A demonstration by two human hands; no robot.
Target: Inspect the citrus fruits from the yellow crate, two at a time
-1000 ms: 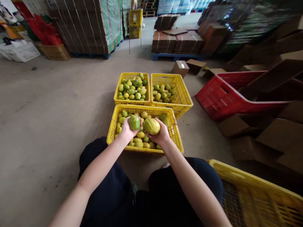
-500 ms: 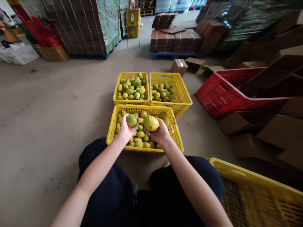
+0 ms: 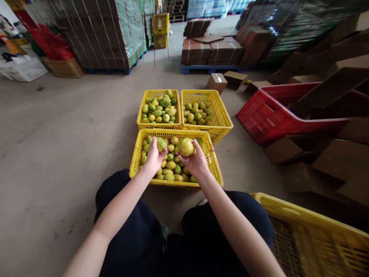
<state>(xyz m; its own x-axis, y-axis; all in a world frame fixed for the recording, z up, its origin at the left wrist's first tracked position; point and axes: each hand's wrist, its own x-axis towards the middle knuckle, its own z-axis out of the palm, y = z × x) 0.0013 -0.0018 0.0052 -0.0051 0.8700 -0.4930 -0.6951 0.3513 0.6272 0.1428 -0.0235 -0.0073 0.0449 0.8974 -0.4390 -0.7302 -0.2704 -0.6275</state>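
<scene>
My left hand (image 3: 154, 158) is closed around a green-yellow lemon (image 3: 162, 144), its thumb up along the near side. A larger, ribbed yellow lemon (image 3: 186, 147) sits in my right hand (image 3: 197, 161), gripped between thumb and fingers. Both fruits are held side by side above the near yellow crate (image 3: 175, 183). Loose yellow and green lemons (image 3: 170, 165) cover that crate's floor; some are hidden under my hands.
Behind stand two more yellow crates, the left one (image 3: 139, 120) fuller of lemons than the right one (image 3: 223, 111). A red crate (image 3: 259, 111) with cardboard lies at right among boxes (image 3: 300, 154). Another yellow crate (image 3: 314, 223) is beside my right knee.
The left hand has turned the green-yellow lemon, so the thumb now covers more of it. In the right hand the yellow lemon is rotated slightly and raised a little.
</scene>
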